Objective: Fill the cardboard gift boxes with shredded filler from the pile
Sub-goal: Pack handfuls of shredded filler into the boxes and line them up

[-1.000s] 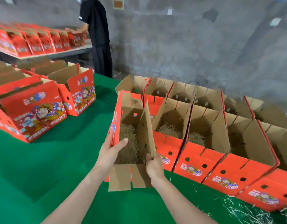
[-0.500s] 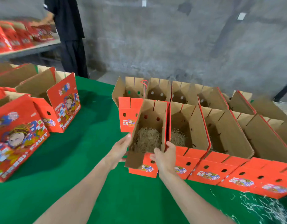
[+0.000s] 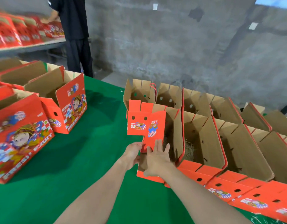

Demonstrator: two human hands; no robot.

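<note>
The leftmost open gift box [image 3: 176, 128] in the near row stands on the green table. Its red printed side flap [image 3: 155, 126] is raised across the opening. My right hand [image 3: 157, 159] lies flat against the lower part of that flap, fingers spread and straight. My left hand [image 3: 132, 153] holds the flap's lower left edge with curled fingers. Brown shredded filler [image 3: 188, 151] shows low in the box to the right. This box's own filler is hidden by the flap and my hands.
Two rows of open boxes [image 3: 236, 151] run to the right. Larger red boxes [image 3: 67, 107] stand at the left of the green table [image 3: 91, 159]. White shreds [image 3: 259, 219] lie at the bottom right. A person in black [image 3: 75, 29] stands by a far shelf.
The box I held has been set down at the left end of the row. Its red flap has come up over the opening, and my right hand now presses flat on it.
</note>
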